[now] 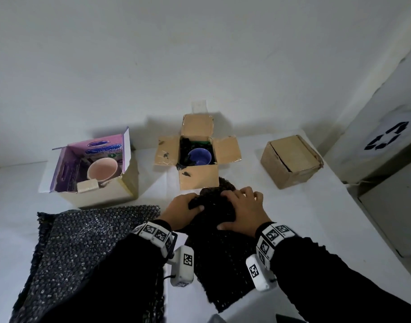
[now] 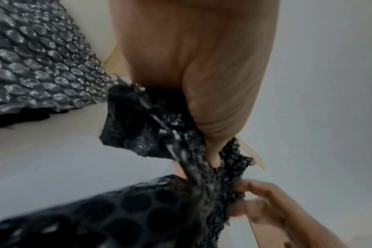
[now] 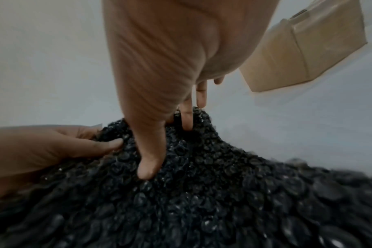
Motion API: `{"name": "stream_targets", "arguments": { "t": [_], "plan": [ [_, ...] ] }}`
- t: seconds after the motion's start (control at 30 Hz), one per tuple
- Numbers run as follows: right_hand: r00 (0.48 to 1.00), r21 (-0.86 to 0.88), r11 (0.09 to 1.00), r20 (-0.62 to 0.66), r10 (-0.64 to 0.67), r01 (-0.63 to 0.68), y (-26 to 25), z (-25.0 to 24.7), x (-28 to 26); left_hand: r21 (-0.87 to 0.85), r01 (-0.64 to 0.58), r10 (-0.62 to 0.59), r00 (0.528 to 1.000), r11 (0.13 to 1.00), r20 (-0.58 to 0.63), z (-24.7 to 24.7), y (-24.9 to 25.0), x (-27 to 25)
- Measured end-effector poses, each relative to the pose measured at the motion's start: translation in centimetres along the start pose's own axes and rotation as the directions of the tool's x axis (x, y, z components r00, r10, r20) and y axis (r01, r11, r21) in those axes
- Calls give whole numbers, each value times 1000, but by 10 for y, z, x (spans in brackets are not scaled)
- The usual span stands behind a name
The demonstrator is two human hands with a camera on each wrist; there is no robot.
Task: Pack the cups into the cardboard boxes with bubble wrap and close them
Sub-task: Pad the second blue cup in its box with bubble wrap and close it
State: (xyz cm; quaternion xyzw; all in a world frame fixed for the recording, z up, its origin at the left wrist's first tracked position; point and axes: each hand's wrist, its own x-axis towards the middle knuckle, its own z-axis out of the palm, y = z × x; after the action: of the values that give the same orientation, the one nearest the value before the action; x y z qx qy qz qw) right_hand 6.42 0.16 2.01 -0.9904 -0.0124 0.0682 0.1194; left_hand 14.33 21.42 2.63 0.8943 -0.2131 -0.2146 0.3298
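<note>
A black bubble wrap sheet lies on the white table in front of me, its far end bunched into a lump. My left hand grips the lump's left side with the thumb on top. My right hand clutches its top, fingers dug into the bubbles. Just beyond stands an open cardboard box with a blue cup on dark wrap. At the left, an open box with purple print holds a pink cup. A third cardboard box, at the right, has its flaps down.
A second, larger bubble wrap sheet is spread at the near left, partly under my left sleeve. A white bin with a recycling symbol stands past the table's right edge. The wall rises right behind the boxes.
</note>
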Motion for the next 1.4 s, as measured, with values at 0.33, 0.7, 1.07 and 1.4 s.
{"name": "stream_targets", "arguments": {
  "t": [0.33,0.7,1.07,1.4],
  "plan": [
    [986,763,625,130,104,-167,-13,-3,6,-421,25,45,987,907,156,-4,-1,-1],
    [967,784,611,-55,248,-112,10,-50,31,471,185,-40,953,863,-300,-22,5,1],
    [923,803,596,-239,303,12,-5,-98,71,650,155,-279,956,744,90,-48,10,1],
    [843,962,210,-257,473,175,-26,-106,92,-84,39,-41,999,996,-27,-120,62,27]
  ]
}}
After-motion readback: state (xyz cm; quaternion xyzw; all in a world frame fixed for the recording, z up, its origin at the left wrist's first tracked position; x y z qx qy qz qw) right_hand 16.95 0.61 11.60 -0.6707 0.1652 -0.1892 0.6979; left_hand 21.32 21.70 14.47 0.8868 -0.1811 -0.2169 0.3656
